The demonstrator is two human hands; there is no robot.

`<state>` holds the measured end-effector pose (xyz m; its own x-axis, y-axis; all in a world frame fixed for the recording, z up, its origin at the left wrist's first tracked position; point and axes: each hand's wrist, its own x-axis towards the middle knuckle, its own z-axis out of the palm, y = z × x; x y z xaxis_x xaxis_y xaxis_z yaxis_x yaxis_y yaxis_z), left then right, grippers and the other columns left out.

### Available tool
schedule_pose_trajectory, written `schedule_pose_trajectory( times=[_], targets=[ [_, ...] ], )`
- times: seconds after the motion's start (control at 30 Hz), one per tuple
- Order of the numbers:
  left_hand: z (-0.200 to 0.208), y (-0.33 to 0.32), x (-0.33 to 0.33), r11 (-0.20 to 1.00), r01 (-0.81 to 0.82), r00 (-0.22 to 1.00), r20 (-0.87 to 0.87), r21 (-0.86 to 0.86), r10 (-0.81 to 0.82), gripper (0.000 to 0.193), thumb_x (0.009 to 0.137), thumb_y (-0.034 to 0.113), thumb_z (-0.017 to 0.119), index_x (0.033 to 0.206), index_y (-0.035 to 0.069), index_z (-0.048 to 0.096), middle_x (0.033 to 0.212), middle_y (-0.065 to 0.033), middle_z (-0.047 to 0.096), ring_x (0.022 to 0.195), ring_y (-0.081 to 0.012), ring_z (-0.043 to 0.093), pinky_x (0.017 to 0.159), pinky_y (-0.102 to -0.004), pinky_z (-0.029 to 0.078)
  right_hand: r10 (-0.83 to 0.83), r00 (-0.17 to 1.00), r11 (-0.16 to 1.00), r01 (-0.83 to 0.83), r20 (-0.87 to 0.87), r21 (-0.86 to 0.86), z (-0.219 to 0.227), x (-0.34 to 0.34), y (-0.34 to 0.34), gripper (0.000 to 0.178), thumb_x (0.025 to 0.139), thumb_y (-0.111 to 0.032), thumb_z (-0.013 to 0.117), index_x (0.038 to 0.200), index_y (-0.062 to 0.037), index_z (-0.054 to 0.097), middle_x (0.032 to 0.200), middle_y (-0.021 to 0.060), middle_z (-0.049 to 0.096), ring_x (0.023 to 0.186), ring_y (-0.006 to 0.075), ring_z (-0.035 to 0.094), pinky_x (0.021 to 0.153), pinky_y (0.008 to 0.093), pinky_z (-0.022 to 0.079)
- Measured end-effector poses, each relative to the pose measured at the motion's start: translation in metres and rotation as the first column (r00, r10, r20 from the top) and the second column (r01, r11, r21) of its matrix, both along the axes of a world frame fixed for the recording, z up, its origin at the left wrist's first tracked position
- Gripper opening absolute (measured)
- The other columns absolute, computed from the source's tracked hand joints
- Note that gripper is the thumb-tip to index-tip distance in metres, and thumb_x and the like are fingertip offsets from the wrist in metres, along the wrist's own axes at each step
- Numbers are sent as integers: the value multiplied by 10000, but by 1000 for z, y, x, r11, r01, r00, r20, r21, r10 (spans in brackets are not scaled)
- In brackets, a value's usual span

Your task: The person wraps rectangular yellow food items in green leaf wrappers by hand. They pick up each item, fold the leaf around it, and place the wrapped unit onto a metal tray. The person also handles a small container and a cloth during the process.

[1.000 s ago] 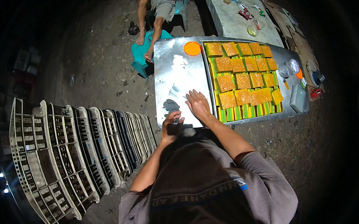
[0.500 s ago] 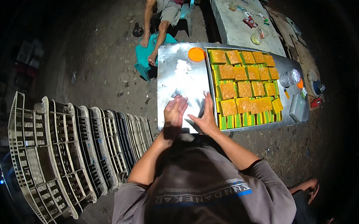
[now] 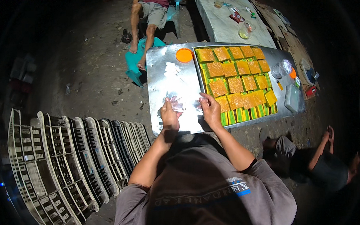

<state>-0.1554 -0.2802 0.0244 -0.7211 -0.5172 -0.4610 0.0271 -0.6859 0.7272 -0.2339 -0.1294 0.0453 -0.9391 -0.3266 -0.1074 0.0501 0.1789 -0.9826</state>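
Over the bare left part of a metal table [image 3: 156,81], both my hands are raised. My left hand [image 3: 170,115] has its fingers and thumb drawn together beside a pale, see-through, shiny patch that looks like thin plastic. A hand's width to the right, my right hand [image 3: 211,110] is curled with thumb and fingertip pinched, another faint glossy patch next to it. Just beyond the right hand, a shallow tray [image 3: 197,71] holds rows of orange-topped squares [image 3: 235,85], apparently layered cake, with green and yellow striped sides. White pieces or glare [image 3: 171,68] show on the metal further back.
An orange lid [image 3: 184,55] lies beyond my hands. Right of the tray stand a clear jar [image 3: 281,69] and a grey box [image 3: 293,98]. Crates [image 3: 75,157] line up at left. One person [image 3: 153,13] sits ahead, feet on a teal stool [image 3: 133,64]; another [image 3: 320,162] is at right.
My hands have turned from facing palms to curled, pinched fingers, slightly further apart. The view has shifted, and a second person has come further into sight at right.
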Motion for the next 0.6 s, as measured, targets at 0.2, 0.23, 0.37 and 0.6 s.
schedule_pose_trajectory(
  times=[0.2,0.23,0.37,0.6],
  targets=[
    [-3,1,2,987,50,998,17,155,-53,653,1063,566,273,1351,20,487,1295,-180,626,1123,-270,617,958,-422,484,-70,971,995,85,-228,55,12,-7,5,287,1024,-117,547,1269,-4,646,970,163,748,736,190,723,653,315,562],
    [-8,1,1,988,49,998,26,150,-53,657,1063,568,264,1350,20,486,1298,-179,624,1128,-272,615,969,-426,479,-51,957,989,89,-287,121,12,-8,6,281,1017,-105,554,1260,-3,652,984,171,746,737,206,726,656,315,564],
    [-17,1,-3,983,22,998,48,183,-32,654,1066,560,254,1353,16,478,1308,-175,618,1140,-275,610,1000,-431,463,-31,869,953,174,-494,246,9,-18,12,227,988,-45,573,1176,11,687,1082,200,721,799,269,731,697,337,565],
    [-35,-11,-3,990,26,1000,12,141,-28,486,1064,455,435,1265,23,533,1255,-154,648,1104,-247,626,967,-400,488,88,894,978,6,-440,207,20,-33,17,304,983,-97,598,1268,10,592,1196,207,627,1069,313,651,910,389,525]
  ],
)
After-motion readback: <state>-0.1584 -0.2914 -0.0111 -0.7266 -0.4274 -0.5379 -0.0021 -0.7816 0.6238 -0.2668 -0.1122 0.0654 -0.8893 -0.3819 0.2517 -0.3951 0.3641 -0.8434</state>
